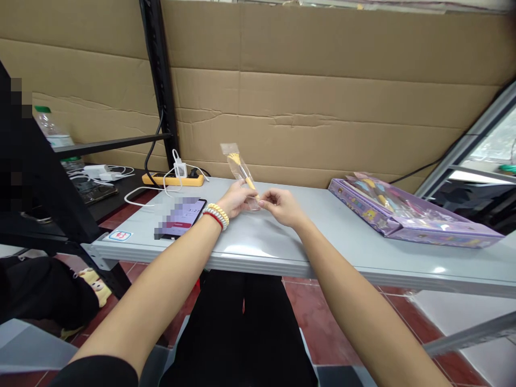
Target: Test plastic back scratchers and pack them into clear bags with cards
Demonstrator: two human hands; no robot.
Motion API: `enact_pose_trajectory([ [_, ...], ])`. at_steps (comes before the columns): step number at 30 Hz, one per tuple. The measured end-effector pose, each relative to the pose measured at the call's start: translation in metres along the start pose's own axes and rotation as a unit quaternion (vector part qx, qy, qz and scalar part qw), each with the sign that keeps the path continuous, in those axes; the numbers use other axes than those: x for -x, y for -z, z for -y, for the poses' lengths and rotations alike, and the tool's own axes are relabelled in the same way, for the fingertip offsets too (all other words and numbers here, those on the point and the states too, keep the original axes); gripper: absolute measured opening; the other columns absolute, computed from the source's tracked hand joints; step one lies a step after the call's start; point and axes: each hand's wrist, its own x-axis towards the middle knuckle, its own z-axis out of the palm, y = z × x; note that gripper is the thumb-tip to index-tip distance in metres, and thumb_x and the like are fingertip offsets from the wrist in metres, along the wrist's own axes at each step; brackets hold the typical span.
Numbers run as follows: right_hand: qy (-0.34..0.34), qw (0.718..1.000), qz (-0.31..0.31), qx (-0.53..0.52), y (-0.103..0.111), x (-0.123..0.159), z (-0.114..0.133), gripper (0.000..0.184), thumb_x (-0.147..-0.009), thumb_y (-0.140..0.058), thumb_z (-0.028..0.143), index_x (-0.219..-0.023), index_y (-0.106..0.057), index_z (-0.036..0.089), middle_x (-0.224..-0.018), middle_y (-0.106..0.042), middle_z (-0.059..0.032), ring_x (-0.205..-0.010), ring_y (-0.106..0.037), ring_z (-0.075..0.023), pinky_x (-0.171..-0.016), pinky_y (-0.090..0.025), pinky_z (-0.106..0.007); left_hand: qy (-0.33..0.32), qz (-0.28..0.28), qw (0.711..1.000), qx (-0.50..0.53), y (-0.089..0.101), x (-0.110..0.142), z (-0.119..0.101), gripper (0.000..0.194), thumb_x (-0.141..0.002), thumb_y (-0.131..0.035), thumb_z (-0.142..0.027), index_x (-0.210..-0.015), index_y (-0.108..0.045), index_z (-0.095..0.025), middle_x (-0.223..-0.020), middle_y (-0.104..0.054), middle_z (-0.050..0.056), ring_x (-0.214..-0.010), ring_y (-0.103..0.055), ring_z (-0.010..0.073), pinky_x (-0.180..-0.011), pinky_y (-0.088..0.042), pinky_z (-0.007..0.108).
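A slim yellow tool (249,181) with a splayed, finger-like head and a silver middle section lies inside a clear plastic sleeve (229,149). Its exact kind is unclear. It is held at a slant above the grey table (266,244), head end up and away from me. My left hand (237,199), with yellow, white and red bands at the wrist, is closed around the lower part of the sleeve. Thumb and fingers of my right hand (279,205) pinch the sleeve's near end by the yellow handle.
On the left lie a phone (183,217) and a yellow power strip (193,181) with a white charger (180,170) and cables. A purple box (387,220) of plastic-wrapped items sits at right. Cardboard (322,97) stands behind; a black shelf frame (159,80) rises at left.
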Motion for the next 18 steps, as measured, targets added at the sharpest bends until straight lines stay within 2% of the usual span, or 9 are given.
enact_pose_trajectory([
  [3,-0.001,1.000,0.008,0.011,0.0000,0.0002,0.0005,0.017,-0.071,-0.063,0.032,-0.067,-0.058,0.016,-0.062,-0.061,-0.0014,-0.055,-0.049,-0.0110,-0.055,-0.040,-0.026,-0.004,0.022,1.000,-0.018,-0.0020,0.0021,0.0006,0.038,-0.065,-0.066,-0.009,-0.096,-0.049,-0.020,-0.065,-0.058,-0.003,-0.055,-0.059,0.0131,-0.059,-0.053,0.033],
  [7,-0.004,1.000,-0.016,-0.021,-0.0005,0.0004,-0.0006,0.017,-0.067,-0.066,0.030,-0.069,-0.056,0.017,-0.063,-0.061,-0.0012,-0.059,-0.054,-0.0127,-0.058,-0.043,-0.027,-0.025,0.040,0.999,-0.026,-0.0048,0.0029,0.0015,0.026,-0.066,-0.070,-0.014,-0.087,-0.054,-0.016,-0.073,-0.062,0.002,-0.064,-0.059,0.0123,-0.063,-0.051,0.029],
  [10,-0.011,0.997,-0.052,-0.056,-0.0011,0.0001,-0.0026,0.024,-0.064,-0.069,0.030,-0.075,-0.051,0.019,-0.065,-0.062,-0.0005,-0.058,-0.054,-0.0123,-0.059,-0.044,-0.026,-0.031,0.082,0.996,0.000,-0.0059,0.0038,0.0011,0.023,-0.068,-0.072,-0.023,-0.082,-0.057,-0.013,-0.077,-0.062,0.004,-0.068,-0.059,0.0112,-0.067,-0.049,0.027],
  [14,-0.011,0.991,-0.118,-0.060,0.0000,-0.0015,-0.0043,0.040,-0.058,-0.072,0.031,-0.088,-0.048,0.021,-0.076,-0.057,0.0015,-0.050,-0.046,-0.0071,-0.051,-0.040,-0.023,-0.021,0.165,0.986,0.020,-0.0061,0.0072,-0.0001,0.035,-0.068,-0.074,-0.034,-0.093,-0.060,-0.014,-0.084,-0.063,0.006,-0.071,-0.058,0.0112,-0.071,-0.048,0.029],
  [18,-0.009,0.990,-0.131,-0.043,0.0027,-0.0034,-0.0057,0.043,-0.058,-0.071,0.032,-0.092,-0.047,0.020,-0.079,-0.049,0.0023,-0.050,-0.040,-0.0053,-0.049,-0.034,-0.022,-0.024,0.199,0.980,0.005,-0.0052,0.0085,0.0001,0.052,-0.057,-0.082,-0.022,-0.104,-0.060,-0.016,-0.094,-0.062,0.006,-0.081,-0.059,0.0137,-0.074,-0.047,0.029],
])
